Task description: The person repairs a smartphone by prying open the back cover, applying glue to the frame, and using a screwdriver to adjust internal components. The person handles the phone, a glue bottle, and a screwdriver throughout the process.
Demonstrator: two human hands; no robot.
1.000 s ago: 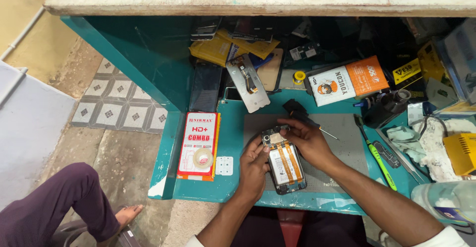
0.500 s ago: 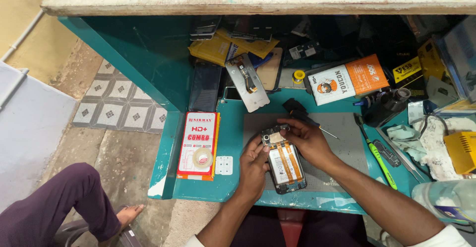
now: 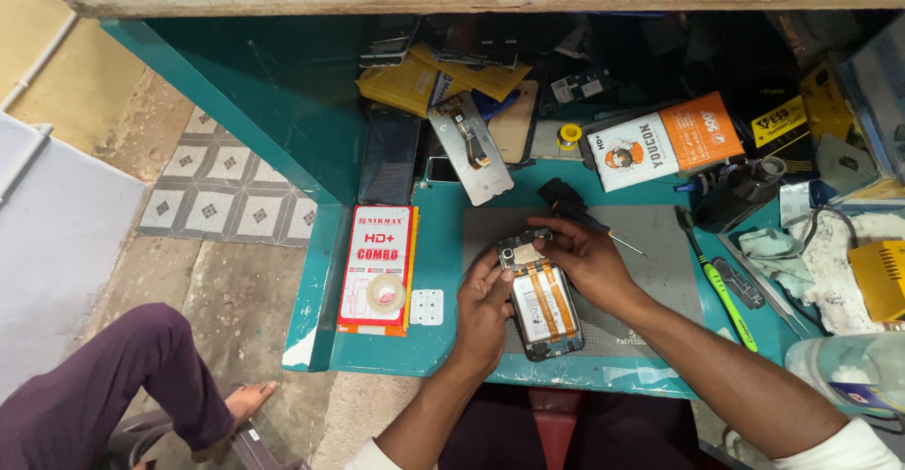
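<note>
Teal workbench (image 3: pixel 443 338), cluttered at back and right.
Left hand (image 3: pixel 481 310) cups the opened phone (image 3: pixel 542 302) on the grey mat (image 3: pixel 650 272); right hand (image 3: pixel 589 261) pinches its top edge. Bench edge lies just below; a screwdriver (image 3: pixel 721 291) lies right.

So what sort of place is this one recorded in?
Most likely a small phone repair stall. Both hands, left hand and right hand, hold an opened smartphone on a grey work mat, with a green screwdriver and loose phone back panel on the teal bench.
</note>
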